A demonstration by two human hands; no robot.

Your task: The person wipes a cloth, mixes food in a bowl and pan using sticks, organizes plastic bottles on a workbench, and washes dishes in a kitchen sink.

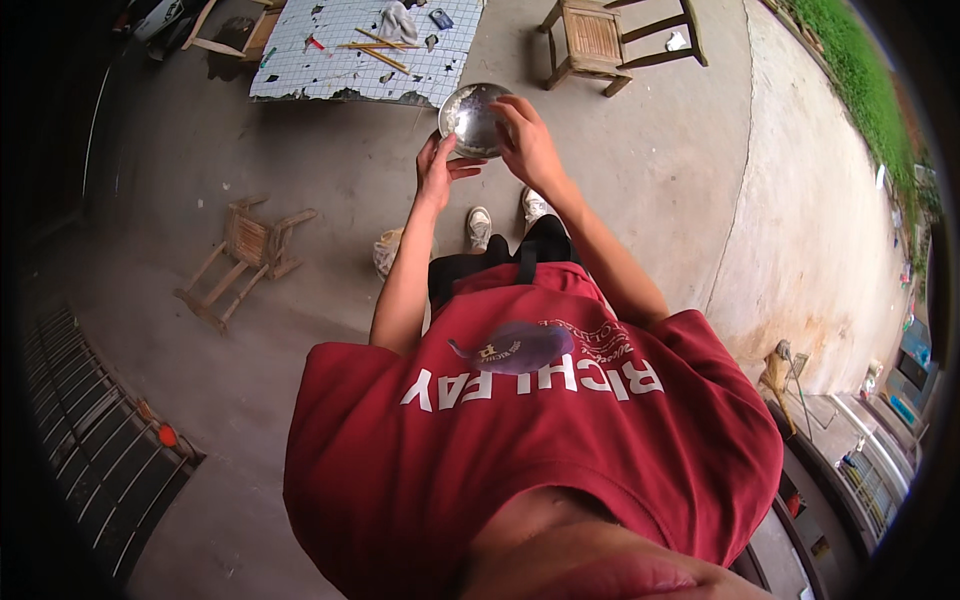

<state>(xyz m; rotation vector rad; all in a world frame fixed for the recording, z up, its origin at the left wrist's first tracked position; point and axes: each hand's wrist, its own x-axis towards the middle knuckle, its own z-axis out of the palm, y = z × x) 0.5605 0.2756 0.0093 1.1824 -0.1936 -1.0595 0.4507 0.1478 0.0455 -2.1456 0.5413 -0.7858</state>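
A round stainless-steel bowl (474,124) with whitish grains or scraps clinging to its inside is held up in front of me, near the table's edge. My left hand (442,171) grips it from the lower left, thumb on the rim and fingers beneath. My right hand (527,141) is at the bowl's right side with its fingers bent over the rim; whether it holds anything between the fingertips cannot be made out. Below the bowl are my white shoes (479,227) on the concrete floor.
A table with a torn, grid-patterned cover (300,75) bears yellow sticks (384,60), a grey cloth (398,22) and a small blue object (441,19). Wooden chairs stand at the right (592,37) and left (251,240). A plastic bag (386,251) lies beside my legs.
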